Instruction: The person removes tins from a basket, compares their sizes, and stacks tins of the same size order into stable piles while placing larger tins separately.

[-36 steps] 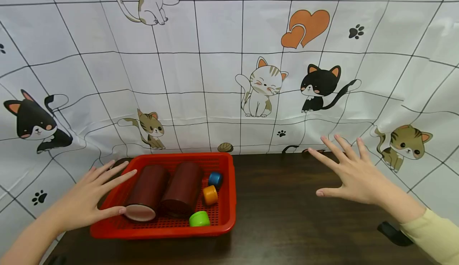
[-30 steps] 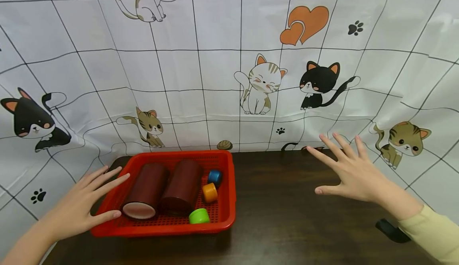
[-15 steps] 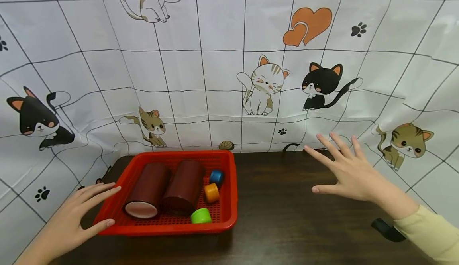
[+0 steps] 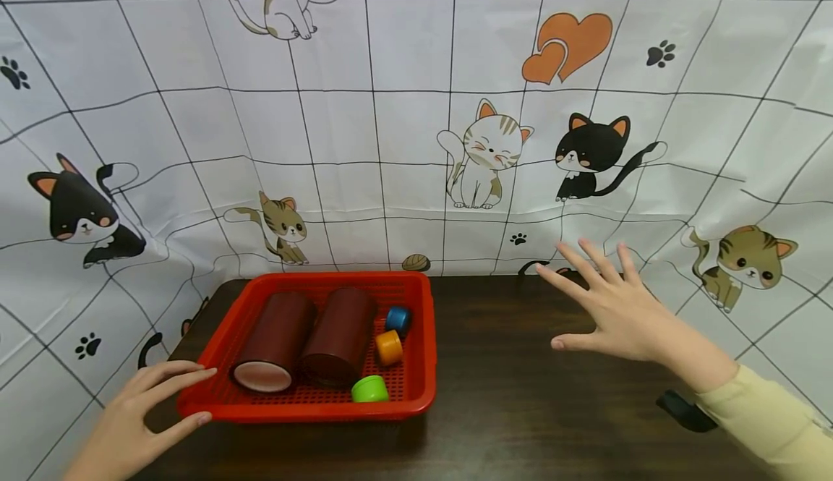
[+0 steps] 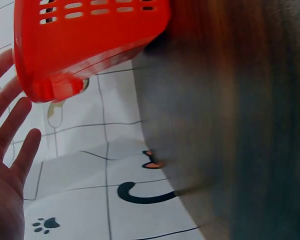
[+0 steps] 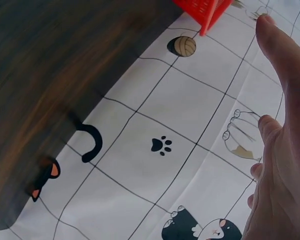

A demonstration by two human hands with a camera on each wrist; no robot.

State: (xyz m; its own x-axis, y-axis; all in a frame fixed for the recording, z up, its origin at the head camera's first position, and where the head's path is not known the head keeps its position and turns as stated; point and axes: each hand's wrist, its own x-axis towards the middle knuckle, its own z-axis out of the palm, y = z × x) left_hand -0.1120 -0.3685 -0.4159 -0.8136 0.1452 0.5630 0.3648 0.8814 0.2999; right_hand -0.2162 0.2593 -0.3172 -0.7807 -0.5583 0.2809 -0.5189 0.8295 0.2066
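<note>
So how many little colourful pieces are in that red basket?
3: blue piece farthest back, orange piece in front of it, green piece near the front rim of the basket. Brown tubes might hide more.

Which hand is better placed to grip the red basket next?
Probably the left hand: it is right at the left end of the red basket, though contact is unclear. The right hand is well off to the right, with table between.
</note>
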